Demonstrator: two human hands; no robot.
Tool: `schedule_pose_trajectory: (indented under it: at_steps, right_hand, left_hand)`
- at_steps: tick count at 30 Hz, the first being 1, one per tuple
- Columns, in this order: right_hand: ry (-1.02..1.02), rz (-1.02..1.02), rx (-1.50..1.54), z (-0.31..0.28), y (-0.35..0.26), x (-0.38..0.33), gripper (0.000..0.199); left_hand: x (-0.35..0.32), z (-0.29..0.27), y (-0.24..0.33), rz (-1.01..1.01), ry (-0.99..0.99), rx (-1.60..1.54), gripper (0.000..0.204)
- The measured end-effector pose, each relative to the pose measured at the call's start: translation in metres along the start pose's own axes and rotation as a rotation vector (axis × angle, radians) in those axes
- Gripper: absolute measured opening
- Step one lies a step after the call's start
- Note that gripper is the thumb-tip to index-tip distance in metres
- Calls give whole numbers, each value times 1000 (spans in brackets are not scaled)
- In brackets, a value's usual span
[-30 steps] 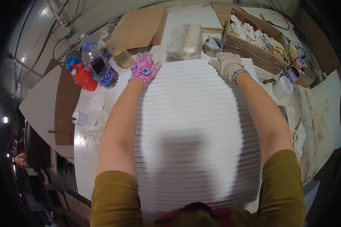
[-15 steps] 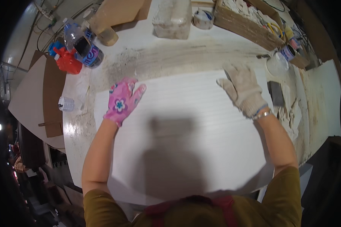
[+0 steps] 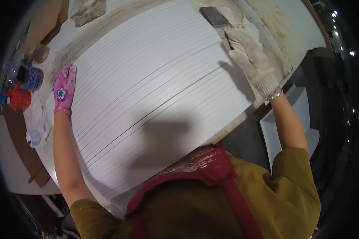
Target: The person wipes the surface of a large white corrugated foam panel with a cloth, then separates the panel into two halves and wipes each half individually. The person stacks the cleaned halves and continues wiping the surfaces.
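A large white panel [image 3: 119, 75] with many thin parallel grooves lies in front of me. My left hand [image 3: 64, 91], in a pink glove with flower prints, rests along the panel's left edge. Its fingers are stretched out and hold nothing. My right hand [image 3: 253, 59], in a worn off-white glove, is past the panel's right edge, over a crumpled pale cloth [image 3: 249, 30]. Its fingers are extended and the thumb is apart. Just beyond those fingertips is a dark grey rectangular block [image 3: 213, 16].
At the left stand a plastic bottle [image 3: 35, 79], a red plastic item [image 3: 19, 98], an amber container [image 3: 40, 52] and a small clear bottle [image 3: 33, 138]. A wrapped block [image 3: 87, 11] sits at the back left. White angled boards [image 3: 301, 103] are at the lower right.
The view has turned to the right. My right hand has left the panel's surface for the cloth beside it. The left hand has shifted to the panel's left edge, and the panel's grooves show more clearly.
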State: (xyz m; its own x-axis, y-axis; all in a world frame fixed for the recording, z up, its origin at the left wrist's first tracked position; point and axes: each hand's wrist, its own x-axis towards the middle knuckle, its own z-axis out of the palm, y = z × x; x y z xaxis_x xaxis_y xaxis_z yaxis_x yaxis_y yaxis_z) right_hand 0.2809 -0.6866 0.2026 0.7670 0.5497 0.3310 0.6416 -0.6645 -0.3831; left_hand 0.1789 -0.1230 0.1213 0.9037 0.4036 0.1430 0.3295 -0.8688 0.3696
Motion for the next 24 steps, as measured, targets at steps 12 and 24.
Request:
schedule_pose_trajectory:
  at_steps: [12,24]
  right_hand:
    - [113,91,46,1,-21,-10,46]
    - [-137,-293,-308,139,-116,214,61]
  left_hand:
    - [1,9,-10,105,-97,160,55]
    - [-172,-15,124,191,-240,166,81]
